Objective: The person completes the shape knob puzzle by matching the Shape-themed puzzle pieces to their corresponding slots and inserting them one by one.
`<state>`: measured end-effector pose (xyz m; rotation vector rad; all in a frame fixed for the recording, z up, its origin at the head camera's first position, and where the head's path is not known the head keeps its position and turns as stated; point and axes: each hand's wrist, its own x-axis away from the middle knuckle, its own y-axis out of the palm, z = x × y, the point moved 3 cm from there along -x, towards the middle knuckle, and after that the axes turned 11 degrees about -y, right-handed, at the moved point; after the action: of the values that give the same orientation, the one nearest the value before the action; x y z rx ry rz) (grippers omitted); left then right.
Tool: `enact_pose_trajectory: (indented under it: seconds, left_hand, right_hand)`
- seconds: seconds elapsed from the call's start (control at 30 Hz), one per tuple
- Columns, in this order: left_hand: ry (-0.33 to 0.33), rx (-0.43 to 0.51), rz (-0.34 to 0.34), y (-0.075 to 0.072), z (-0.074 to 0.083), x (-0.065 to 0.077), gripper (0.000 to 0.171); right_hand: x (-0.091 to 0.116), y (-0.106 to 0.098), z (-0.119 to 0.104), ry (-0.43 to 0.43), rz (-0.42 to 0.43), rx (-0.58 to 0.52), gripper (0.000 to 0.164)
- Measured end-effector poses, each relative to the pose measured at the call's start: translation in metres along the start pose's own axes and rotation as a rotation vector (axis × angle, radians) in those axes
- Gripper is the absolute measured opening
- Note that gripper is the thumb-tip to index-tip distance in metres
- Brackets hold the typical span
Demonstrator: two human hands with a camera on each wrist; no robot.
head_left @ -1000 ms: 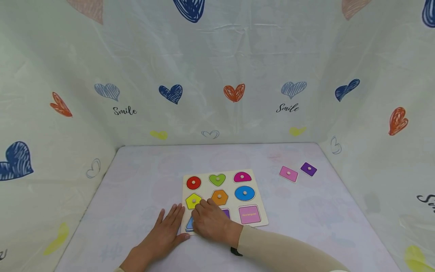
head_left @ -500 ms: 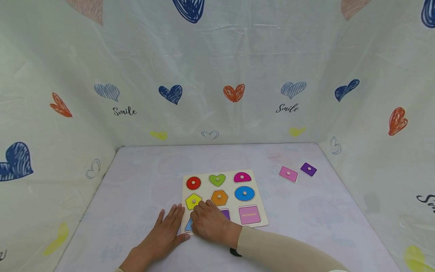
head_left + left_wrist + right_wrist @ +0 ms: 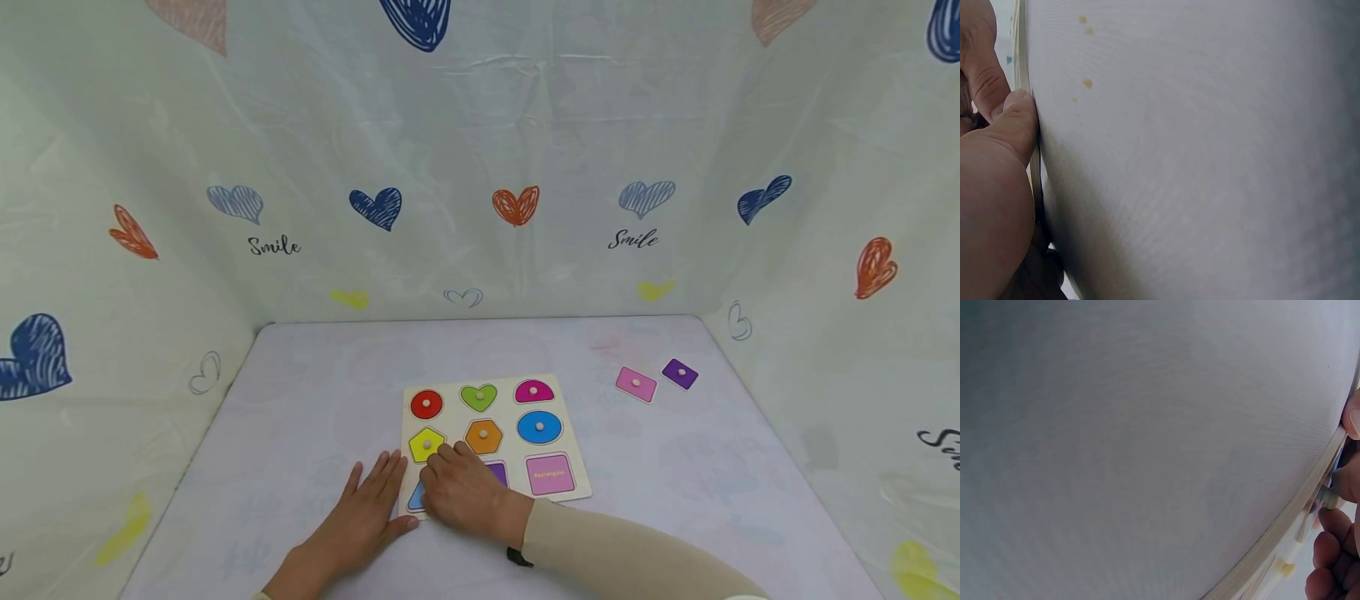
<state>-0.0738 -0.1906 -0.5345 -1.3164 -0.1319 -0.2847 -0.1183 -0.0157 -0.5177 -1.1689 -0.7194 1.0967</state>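
Note:
A wooden shape puzzle board (image 3: 450, 400) lies on the table. My left hand (image 3: 358, 515) lies flat along its left edge, fingers straight, the thumb at the front corner. My right hand (image 3: 468, 493) reaches over the front left of the board with curled fingers. It pinches the knob (image 3: 1331, 499) of the blue, triangle-like puzzle piece (image 3: 416, 500), which is mostly hidden under the hand. The right wrist view shows thumb and finger on either side of that knob. Beside the right hand a purple area (image 3: 498, 472) of the board shows in part.
Knobbed pieces sit in the board, among them a red circle (image 3: 420, 407), a yellow pentagon (image 3: 420, 450) and a blue oval (image 3: 528, 433). The pink slot (image 3: 551, 485) shows printed text. A loose pink rectangle (image 3: 627, 380) and purple piece (image 3: 673, 367) lie back right.
The blue piece stood slightly offset with a doubled lower edge a second ago; now it lies flush there. My right hand has shifted slightly left. The left hand has stayed put.

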Motion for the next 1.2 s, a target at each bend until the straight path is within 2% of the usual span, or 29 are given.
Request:
enact_pose_trajectory:
  seconds: [0.27,0.43,0.73,0.93,1.2]
  left_hand:
    - [0.007,0.001,0.012,0.001,0.000,-0.001,0.093]
    - [0.010,-0.003,0.017,0.001,-0.001,0.000,0.092]
    - [0.002,-0.018,0.008,0.002,-0.001,-0.001,0.093]
    - [-0.016,-0.007,-0.002,0.003,-0.001,-0.001,0.094]
    - [-0.033,-0.013,-0.006,0.002,0.001,0.000,0.095]
  right_hand:
    - [0.001,0.002,0.003,0.013,-0.027,-0.023,0.038]
    - [0.004,0.003,0.009,0.051,-0.033,-0.031,0.046]
    - [0.014,0.000,0.026,0.129,-0.025,-0.084,0.050]
    - [0.026,-0.003,0.049,0.204,0.003,-0.061,0.043]
    - [0.056,-0.006,0.096,0.280,0.104,-0.081,0.032]
